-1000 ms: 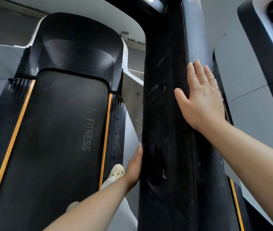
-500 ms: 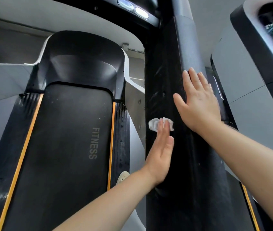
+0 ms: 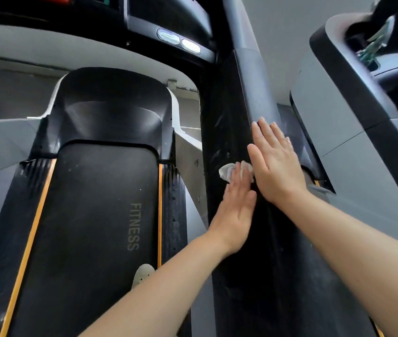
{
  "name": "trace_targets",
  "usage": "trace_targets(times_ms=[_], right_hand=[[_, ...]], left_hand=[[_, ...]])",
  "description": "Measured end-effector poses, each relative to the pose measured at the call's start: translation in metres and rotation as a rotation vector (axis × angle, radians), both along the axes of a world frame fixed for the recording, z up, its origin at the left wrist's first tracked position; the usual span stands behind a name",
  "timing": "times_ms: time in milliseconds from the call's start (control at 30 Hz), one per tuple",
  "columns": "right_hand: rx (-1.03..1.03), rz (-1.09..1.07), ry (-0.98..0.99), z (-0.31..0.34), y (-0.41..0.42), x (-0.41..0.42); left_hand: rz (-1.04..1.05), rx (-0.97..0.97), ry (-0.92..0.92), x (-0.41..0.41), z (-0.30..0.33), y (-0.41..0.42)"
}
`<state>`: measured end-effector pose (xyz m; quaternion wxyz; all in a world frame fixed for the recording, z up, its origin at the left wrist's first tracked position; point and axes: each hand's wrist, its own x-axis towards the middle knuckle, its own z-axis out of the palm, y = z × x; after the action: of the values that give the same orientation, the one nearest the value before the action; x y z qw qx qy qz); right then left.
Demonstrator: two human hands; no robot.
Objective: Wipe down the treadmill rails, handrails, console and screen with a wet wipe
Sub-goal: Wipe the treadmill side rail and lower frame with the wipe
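A wide black handrail of the treadmill runs up the middle of the view. My left hand lies flat on its inner face and presses a crumpled white wet wipe against it under the fingertips. My right hand rests flat and empty on the rail's upper grey edge, just right of the wipe, fingers together and pointing up. The console with two oval lights sits at the top.
The black belt marked FITNESS lies left, flanked by ribbed side rails with orange stripes. My light shoe stands on the belt's right edge. A neighbouring machine's grey and black body stands at the right.
My left hand came from behind the rail's left side onto its face with the wipe and slid upward until it reached my right hand. The view tilted up, showing more console.
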<state>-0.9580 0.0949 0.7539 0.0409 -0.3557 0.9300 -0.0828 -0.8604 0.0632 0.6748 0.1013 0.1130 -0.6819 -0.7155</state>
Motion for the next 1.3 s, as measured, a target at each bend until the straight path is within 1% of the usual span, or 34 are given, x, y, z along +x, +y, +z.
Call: trace_targets(times_ms=[67, 100, 133, 167, 233, 267, 300, 367, 433, 467, 533, 600, 700, 767, 833, 900, 933, 1033, 1067, 1100, 1200, 1267, 1300], right_hand=[[-0.052, -0.002, -0.021, -0.001, 0.002, -0.001], [-0.081, -0.004, -0.033, -0.002, 0.003, -0.002], [-0.117, -0.007, -0.046, -0.003, 0.004, -0.003], [-0.162, -0.006, -0.061, -0.004, 0.005, -0.004], [-0.243, -0.01, -0.109, -0.005, 0.006, -0.007], [-0.279, -0.015, -0.133, -0.006, 0.007, -0.008], [-0.312, -0.017, -0.156, -0.007, 0.009, -0.007], [-0.375, -0.021, -0.189, -0.008, 0.01, -0.008], [-0.411, -0.028, -0.213, -0.008, 0.011, -0.007], [-0.424, -0.03, -0.219, -0.007, 0.011, -0.007], [-0.429, -0.028, -0.223, -0.007, 0.011, -0.007], [-0.43, -0.017, -0.222, -0.007, 0.01, -0.007], [-0.459, -0.016, -0.231, -0.007, 0.01, -0.008], [-0.477, -0.021, -0.251, -0.007, 0.009, -0.008], [-0.479, -0.025, -0.255, -0.008, 0.01, -0.008], [-0.471, -0.023, -0.242, -0.008, 0.01, -0.008], [-0.466, -0.021, -0.236, -0.008, 0.01, -0.007], [-0.437, -0.023, -0.22, -0.008, 0.011, -0.007], [-0.424, -0.022, -0.212, -0.008, 0.01, -0.007], [-0.413, -0.018, -0.202, -0.008, 0.011, -0.007], [-0.371, 0.003, -0.172, -0.009, 0.011, -0.007], [-0.356, 0.009, -0.16, -0.008, 0.01, -0.007], [-0.364, 0.012, -0.154, -0.009, 0.01, -0.006]], left_hand=[[0.042, 0.162, -0.131, -0.008, -0.01, -0.017], [0.051, 0.213, -0.151, -0.012, -0.009, -0.022], [0.048, 0.22, -0.142, -0.013, -0.002, -0.022], [0.01, 0.192, -0.079, -0.014, 0.004, -0.018], [-0.092, -0.007, 0.05, -0.007, 0.018, -0.009], [-0.116, -0.114, 0.084, -0.005, 0.022, -0.009], [-0.125, -0.172, 0.108, -0.006, 0.022, -0.013], [-0.117, -0.175, 0.089, -0.019, 0.023, -0.029], [-0.08, -0.072, 0.002, -0.04, 0.027, -0.047], [-0.037, -0.053, -0.04, -0.048, 0.03, -0.058], [0.005, -0.102, -0.065, -0.054, 0.034, -0.063], [-0.047, -0.158, -0.058, -0.041, 0.034, -0.052], [-0.22, -0.33, 0.05, -0.012, 0.035, -0.03], [-0.232, -0.401, 0.111, -0.014, 0.032, -0.033], [-0.207, -0.446, 0.104, -0.025, 0.029, -0.042], [-0.154, -0.409, 0.092, -0.036, 0.022, -0.045], [-0.121, -0.333, 0.075, -0.041, 0.017, -0.045], [-0.016, 0.026, -0.037, -0.048, 0.008, -0.048], [-0.021, 0.072, -0.058, -0.045, 0.007, -0.046], [-0.041, 0.045, -0.062, -0.039, 0.009, -0.04], [-0.15, -0.15, -0.006, -0.002, 0.015, -0.008], [-0.176, -0.167, 0.045, 0.01, 0.013, -0.001], [-0.142, -0.191, 0.057, 0.003, 0.011, -0.007]])
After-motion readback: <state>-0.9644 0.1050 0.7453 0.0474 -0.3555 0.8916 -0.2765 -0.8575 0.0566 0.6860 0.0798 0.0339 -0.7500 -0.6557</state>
